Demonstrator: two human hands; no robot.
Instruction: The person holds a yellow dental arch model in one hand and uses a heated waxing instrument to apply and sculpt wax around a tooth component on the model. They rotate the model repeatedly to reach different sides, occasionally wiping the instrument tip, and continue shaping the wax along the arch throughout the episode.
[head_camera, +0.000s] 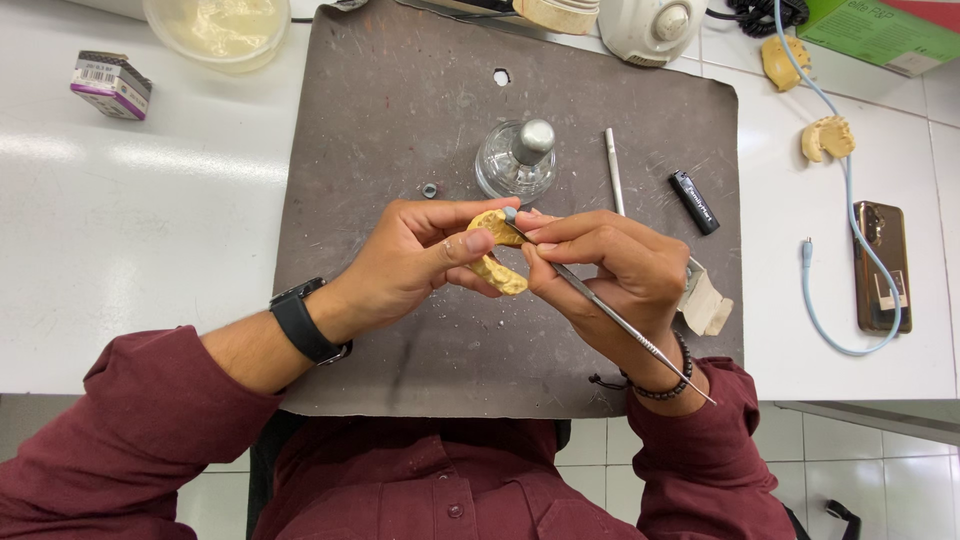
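A white table (150, 220) carries a grey mat (400, 120) scuffed with pale marks, its near edge hanging just past the table's near edge; below that edge pale floor tiles show. Over the middle of the mat the left hand (410, 262) is clamped on a yellow dental cast (497, 250); the right hand (610, 270) is pinched around a thin metal tool (625, 325), its tip touching the cast. Behind the hands stand a glass jar (515, 160), a metal rod (613, 170) and a black lighter (693, 202); a phone (882, 265) lies near the table's right edge, a small box (110, 85) near its far left corner.
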